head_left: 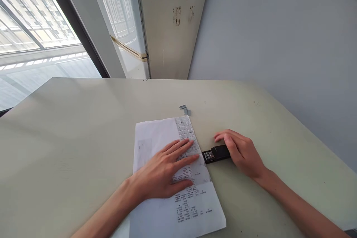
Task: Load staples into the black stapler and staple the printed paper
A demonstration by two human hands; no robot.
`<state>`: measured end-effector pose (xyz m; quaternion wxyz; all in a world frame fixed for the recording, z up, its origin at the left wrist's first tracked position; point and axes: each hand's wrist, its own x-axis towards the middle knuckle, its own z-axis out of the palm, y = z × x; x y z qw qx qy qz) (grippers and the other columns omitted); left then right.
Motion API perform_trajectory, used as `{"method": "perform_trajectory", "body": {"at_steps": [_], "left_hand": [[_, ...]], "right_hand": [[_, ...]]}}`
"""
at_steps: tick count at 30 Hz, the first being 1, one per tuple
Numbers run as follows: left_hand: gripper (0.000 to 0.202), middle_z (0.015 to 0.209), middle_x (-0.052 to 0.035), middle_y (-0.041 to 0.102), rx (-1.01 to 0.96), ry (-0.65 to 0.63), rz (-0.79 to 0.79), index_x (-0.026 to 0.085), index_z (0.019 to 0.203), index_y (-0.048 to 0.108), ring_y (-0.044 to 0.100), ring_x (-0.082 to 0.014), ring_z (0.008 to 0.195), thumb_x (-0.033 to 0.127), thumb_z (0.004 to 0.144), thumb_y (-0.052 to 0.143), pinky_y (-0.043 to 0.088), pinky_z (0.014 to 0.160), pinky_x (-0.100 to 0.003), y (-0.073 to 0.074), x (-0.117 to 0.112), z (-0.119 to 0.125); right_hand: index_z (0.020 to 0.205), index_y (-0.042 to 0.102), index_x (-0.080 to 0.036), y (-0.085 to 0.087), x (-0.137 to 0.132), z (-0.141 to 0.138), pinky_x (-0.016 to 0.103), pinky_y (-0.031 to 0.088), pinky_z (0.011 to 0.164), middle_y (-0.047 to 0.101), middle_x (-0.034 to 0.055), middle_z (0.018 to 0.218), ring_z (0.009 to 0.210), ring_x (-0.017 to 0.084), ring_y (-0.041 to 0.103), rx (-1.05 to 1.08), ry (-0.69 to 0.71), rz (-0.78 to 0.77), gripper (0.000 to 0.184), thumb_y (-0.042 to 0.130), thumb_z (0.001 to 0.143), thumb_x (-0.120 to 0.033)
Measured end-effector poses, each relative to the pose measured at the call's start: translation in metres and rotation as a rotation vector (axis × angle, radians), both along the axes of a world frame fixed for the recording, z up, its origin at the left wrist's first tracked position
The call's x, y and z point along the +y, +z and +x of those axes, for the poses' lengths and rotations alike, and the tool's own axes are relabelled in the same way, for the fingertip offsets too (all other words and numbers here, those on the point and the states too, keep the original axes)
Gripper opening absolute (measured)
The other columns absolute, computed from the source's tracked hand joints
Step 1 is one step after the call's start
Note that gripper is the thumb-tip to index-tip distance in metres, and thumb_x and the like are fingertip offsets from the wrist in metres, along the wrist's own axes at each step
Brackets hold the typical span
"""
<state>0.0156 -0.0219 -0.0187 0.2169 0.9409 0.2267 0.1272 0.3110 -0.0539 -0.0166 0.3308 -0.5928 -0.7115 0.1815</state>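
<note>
My left hand point(167, 167) lies flat on a stack of white paper sheets point(156, 215), its fingers spread toward the right edge. Printed lines of text show below and beside the fingers. A grey, grid-like strip runs along the upper right of the top sheet. At the paper's right edge sits a black stapler point(220, 153), its front end meeting the sheets. My right hand point(245, 156) is closed over the stapler's rear end, which the hand hides. Whether the paper lies between its jaws I cannot tell.
Several small grey staple strips point(185, 110) lie just beyond the paper's top edge. The pale table point(83, 137) extends to both sides. A grey wall point(264, 26) borders its right; a door with a gold handle point(129, 49) and a window stand behind.
</note>
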Motion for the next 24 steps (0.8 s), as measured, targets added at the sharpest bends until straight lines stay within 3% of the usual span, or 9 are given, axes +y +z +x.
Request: {"method": "perform_trajectory", "body": {"at_steps": [2, 5, 11, 14, 19, 24], "left_hand": [[0.072, 0.174, -0.0043, 0.028, 0.009, 0.022, 0.003, 0.034, 0.163, 0.04, 0.032, -0.0328, 0.158, 0.048, 0.098, 0.069, 0.032, 0.128, -0.056, 0.002, 0.003, -0.009], [0.074, 0.172, -0.0027, 0.032, 0.007, 0.089, 0.034, 0.038, 0.164, 0.036, 0.036, -0.0327, 0.157, 0.047, 0.099, 0.068, 0.038, 0.126, -0.057, 0.005, 0.007, -0.03], [0.066, 0.17, 0.0025, 0.038, 0.026, 0.397, 0.149, 0.045, 0.163, 0.035, 0.039, -0.0341, 0.155, 0.047, 0.102, 0.061, 0.042, 0.121, -0.062, 0.006, 0.003, -0.093], [0.074, 0.171, 0.002, 0.035, 0.103, 0.446, 0.176, 0.045, 0.164, 0.032, 0.035, -0.0379, 0.156, 0.053, 0.099, 0.064, 0.038, 0.121, -0.067, 0.006, -0.013, -0.105], [0.091, 0.173, -0.0042, 0.03, 0.177, 0.312, 0.234, 0.037, 0.169, 0.023, 0.033, -0.0401, 0.156, 0.057, 0.093, 0.07, 0.04, 0.121, -0.063, 0.008, -0.039, -0.075], [0.09, 0.174, -0.0074, 0.026, 0.143, 0.187, 0.199, 0.032, 0.17, 0.019, 0.026, -0.0385, 0.159, 0.056, 0.098, 0.066, 0.039, 0.123, -0.062, 0.007, -0.039, -0.019]], "right_hand": [[0.079, 0.065, -0.025, -0.007, 0.002, 0.007, 0.034, 0.052, 0.073, 0.075, 0.0045, 0.086, 0.08, 0.021, 0.07, 0.039, 0.003, 0.015, 0.051, 0.029, 0.112, -0.041], [0.073, 0.061, -0.024, -0.012, 0.009, 0.015, 0.033, 0.044, 0.061, 0.066, 0.0025, 0.068, 0.061, 0.019, 0.059, 0.05, 0.006, 0.017, 0.056, 0.026, 0.111, -0.044], [0.063, 0.06, -0.024, -0.011, 0.023, 0.03, 0.032, 0.042, 0.06, 0.065, 0.0035, 0.064, 0.06, 0.019, 0.056, 0.164, -0.097, 0.011, 0.065, 0.027, 0.11, -0.055], [0.058, 0.058, -0.024, -0.007, 0.023, 0.041, 0.032, 0.041, 0.057, 0.061, 0.0027, 0.059, 0.057, 0.019, 0.054, 0.274, -0.196, -0.033, 0.072, 0.024, 0.108, -0.063], [0.053, 0.051, -0.024, -0.003, 0.024, 0.049, 0.032, 0.041, 0.051, 0.054, 0.001, 0.051, 0.053, 0.018, 0.051, 0.503, -0.344, -0.133, 0.077, 0.022, 0.103, -0.075], [0.054, 0.053, -0.025, -0.005, 0.033, 0.042, 0.032, 0.049, 0.057, 0.058, 0.0027, 0.051, 0.057, 0.022, 0.061, 0.716, -0.435, -0.135, 0.076, 0.028, 0.099, -0.081]]}}
